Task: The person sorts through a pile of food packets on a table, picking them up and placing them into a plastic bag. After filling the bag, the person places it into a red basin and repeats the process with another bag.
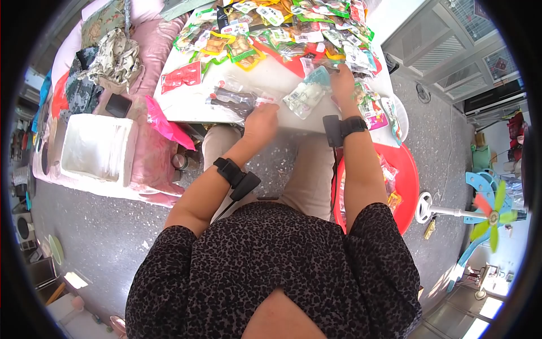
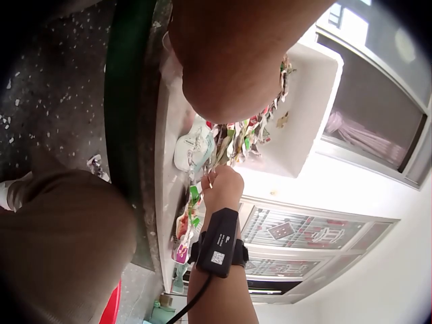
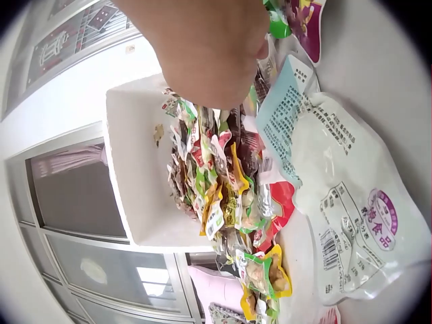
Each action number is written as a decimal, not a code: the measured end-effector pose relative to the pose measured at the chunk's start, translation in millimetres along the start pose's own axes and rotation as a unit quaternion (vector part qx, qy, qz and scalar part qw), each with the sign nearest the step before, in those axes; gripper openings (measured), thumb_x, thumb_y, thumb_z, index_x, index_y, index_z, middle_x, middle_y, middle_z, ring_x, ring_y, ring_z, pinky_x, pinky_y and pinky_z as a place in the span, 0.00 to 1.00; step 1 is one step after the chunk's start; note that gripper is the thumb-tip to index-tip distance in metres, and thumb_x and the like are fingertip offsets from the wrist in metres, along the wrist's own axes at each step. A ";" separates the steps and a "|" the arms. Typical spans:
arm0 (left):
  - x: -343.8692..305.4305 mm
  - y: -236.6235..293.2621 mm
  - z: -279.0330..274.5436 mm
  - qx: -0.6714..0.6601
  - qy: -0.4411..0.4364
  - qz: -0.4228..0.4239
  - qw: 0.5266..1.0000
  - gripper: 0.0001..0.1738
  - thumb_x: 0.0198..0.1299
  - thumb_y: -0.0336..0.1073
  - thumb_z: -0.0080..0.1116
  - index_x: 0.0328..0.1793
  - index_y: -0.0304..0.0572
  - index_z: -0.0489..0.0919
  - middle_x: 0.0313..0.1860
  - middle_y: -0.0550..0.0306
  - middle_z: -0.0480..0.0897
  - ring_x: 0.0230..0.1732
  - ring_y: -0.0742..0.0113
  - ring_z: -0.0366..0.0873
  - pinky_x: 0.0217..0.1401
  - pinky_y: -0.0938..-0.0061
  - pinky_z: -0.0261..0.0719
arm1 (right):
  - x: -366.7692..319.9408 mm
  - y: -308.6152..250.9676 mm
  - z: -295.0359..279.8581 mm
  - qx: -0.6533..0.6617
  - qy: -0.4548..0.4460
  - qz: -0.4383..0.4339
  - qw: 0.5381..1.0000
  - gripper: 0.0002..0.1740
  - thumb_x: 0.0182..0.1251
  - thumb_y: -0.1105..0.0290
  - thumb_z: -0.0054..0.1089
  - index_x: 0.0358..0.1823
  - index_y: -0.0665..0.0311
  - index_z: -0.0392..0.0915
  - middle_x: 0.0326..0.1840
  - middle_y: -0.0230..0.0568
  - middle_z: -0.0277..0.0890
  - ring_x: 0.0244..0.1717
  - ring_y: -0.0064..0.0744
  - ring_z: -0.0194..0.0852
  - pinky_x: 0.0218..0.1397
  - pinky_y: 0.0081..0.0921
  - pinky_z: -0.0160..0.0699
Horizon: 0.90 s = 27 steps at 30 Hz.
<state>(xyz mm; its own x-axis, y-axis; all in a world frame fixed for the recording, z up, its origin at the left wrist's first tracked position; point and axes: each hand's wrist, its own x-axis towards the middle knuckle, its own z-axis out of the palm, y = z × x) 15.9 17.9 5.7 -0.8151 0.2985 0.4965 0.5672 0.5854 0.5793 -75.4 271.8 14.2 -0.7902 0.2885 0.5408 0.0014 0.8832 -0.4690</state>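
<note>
In the head view my left hand (image 1: 261, 120) has curled fingers at the right end of a clear packet (image 1: 234, 100) with dark contents, gripping its edge. Seen from the left wrist, the left hand (image 2: 233, 74) hides most of what it holds. My right hand (image 1: 342, 85) pinches the teal upper corner of a white packet (image 1: 307, 95) near the table's front. From the right wrist, this packet (image 3: 351, 202) shows purple print and a barcode; the right hand (image 3: 209, 54) hides its own fingertips.
Many snack packets (image 1: 276, 25) are heaped at the back of the white table (image 1: 186, 107). A red packet (image 1: 180, 77) lies at the left. Beside my right leg stands a red basin (image 1: 406, 186) with packets inside. A white foam box (image 1: 99, 150) rests on the pink-covered bed (image 1: 155, 164).
</note>
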 end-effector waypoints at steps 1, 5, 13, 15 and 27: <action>-0.1 -0.9 1.1 0.001 0.000 -0.001 1.000 0.09 0.47 0.27 0.46 0.36 0.37 0.72 0.31 0.48 0.75 0.34 0.51 0.72 0.37 0.65 0.70 | 6.1 2.3 0.1 -0.033 -0.033 0.032 0.998 0.15 0.45 0.71 0.49 0.36 0.69 0.67 0.33 0.55 0.70 0.38 0.49 0.68 0.42 0.38 0.66; -0.8 -0.7 0.8 -0.004 -0.006 -0.009 1.000 0.09 0.47 0.27 0.46 0.36 0.37 0.72 0.31 0.48 0.75 0.34 0.51 0.72 0.37 0.65 0.70 | 14.3 -9.2 -4.3 -0.059 -0.165 0.125 0.977 0.19 0.46 0.64 0.51 0.38 0.69 0.65 0.37 0.59 0.69 0.43 0.50 0.67 0.44 0.38 0.66; -0.6 0.2 1.3 0.024 -0.025 -0.006 0.999 0.09 0.46 0.26 0.46 0.36 0.38 0.71 0.31 0.49 0.75 0.34 0.52 0.71 0.37 0.65 0.70 | -6.7 -67.5 -11.3 -0.060 -0.204 0.069 0.975 0.27 0.46 0.55 0.52 0.44 0.67 0.65 0.48 0.54 0.64 0.50 0.50 0.62 0.45 0.41 0.66; -0.3 0.1 1.2 0.029 -0.025 -0.005 0.999 0.09 0.46 0.26 0.47 0.36 0.38 0.71 0.31 0.49 0.75 0.34 0.52 0.71 0.37 0.65 0.70 | -10.0 -83.4 -6.3 -0.124 -0.179 0.048 0.975 0.28 0.46 0.54 0.52 0.46 0.67 0.65 0.51 0.52 0.62 0.53 0.48 0.59 0.45 0.42 0.65; 1.0 -0.1 -0.4 0.020 -0.037 -0.015 0.999 0.10 0.45 0.27 0.46 0.37 0.39 0.71 0.31 0.49 0.74 0.34 0.51 0.71 0.37 0.64 0.70 | 13.7 -80.3 20.9 -0.107 -0.128 -0.024 0.986 0.12 0.50 0.69 0.44 0.35 0.68 0.69 0.38 0.50 0.70 0.42 0.46 0.68 0.42 0.36 0.67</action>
<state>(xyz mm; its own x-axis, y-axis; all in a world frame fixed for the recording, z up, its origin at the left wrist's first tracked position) 15.0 17.8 6.4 -0.8392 0.3348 0.4285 0.5382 0.6245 0.5660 -99.2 197.2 44.7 -0.9215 0.1648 0.3517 0.0672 0.9595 -0.2735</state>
